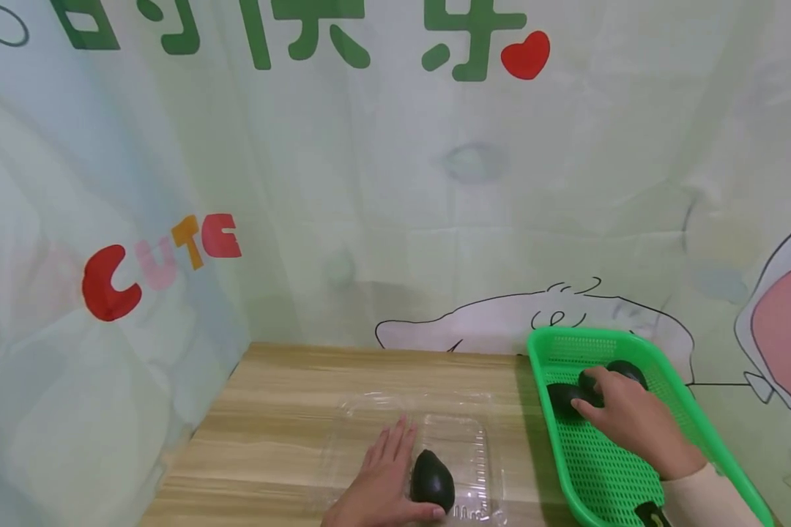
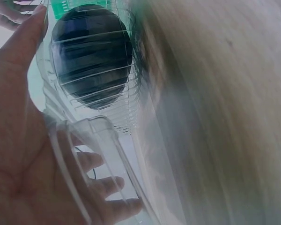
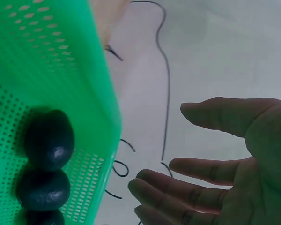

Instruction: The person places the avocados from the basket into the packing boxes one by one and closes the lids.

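Observation:
A clear plastic clamshell box (image 1: 466, 439) lies opened flat on the table. In it, at the left side of the tray, sits one dark avocado (image 1: 432, 481). My left hand (image 1: 382, 479) rests on the box with fingers extended, its thumb beside the avocado's lower end. Through the clear wall, the left wrist view shows that avocado (image 2: 91, 56) and my fingers. My right hand (image 1: 633, 413) reaches into a green plastic basket (image 1: 606, 461), above dark avocados (image 1: 562, 400). In the right wrist view its fingers (image 3: 178, 192) are spread, apart from the avocados (image 3: 49, 140).
The wooden table (image 1: 270, 439) ends at a printed fabric backdrop (image 1: 369, 183) behind and to the left. The basket stands at the right, its rim raised above the table. A small dark object (image 1: 652, 514) is beside my right sleeve (image 1: 705, 498).

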A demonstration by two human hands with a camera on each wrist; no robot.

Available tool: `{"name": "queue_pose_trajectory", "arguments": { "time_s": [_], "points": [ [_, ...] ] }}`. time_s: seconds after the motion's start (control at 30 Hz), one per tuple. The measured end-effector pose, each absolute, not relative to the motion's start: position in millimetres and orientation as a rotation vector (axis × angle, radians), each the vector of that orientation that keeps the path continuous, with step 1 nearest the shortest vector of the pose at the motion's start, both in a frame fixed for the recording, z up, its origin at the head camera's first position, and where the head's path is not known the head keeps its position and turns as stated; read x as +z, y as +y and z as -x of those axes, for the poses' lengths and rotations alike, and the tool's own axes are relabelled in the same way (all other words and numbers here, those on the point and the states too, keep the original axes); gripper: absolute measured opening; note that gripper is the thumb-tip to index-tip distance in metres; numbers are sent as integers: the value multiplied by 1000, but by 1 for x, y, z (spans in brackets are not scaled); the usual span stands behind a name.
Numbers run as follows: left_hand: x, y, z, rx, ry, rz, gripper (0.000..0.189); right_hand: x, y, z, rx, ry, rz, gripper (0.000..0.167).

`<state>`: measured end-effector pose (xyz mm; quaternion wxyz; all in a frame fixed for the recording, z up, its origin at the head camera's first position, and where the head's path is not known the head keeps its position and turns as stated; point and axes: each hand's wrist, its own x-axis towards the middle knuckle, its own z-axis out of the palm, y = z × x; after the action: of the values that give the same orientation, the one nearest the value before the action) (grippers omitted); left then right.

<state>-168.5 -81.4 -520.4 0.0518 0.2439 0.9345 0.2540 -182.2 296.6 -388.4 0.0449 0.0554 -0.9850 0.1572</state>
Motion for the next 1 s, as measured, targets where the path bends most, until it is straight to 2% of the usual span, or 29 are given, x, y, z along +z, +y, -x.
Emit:
{"name": "queue_pose_trajectory", "arguments": {
  "time_s": [0.53,1.0],
  "points": [
    [-521,-81,170,769,2824,-719,129,-430,299,230,340,-3103,-370,79],
    [-517,-82,169,765,2814,-706,129,-461,295,252,213,-3110,-365,62]
  ]
}}
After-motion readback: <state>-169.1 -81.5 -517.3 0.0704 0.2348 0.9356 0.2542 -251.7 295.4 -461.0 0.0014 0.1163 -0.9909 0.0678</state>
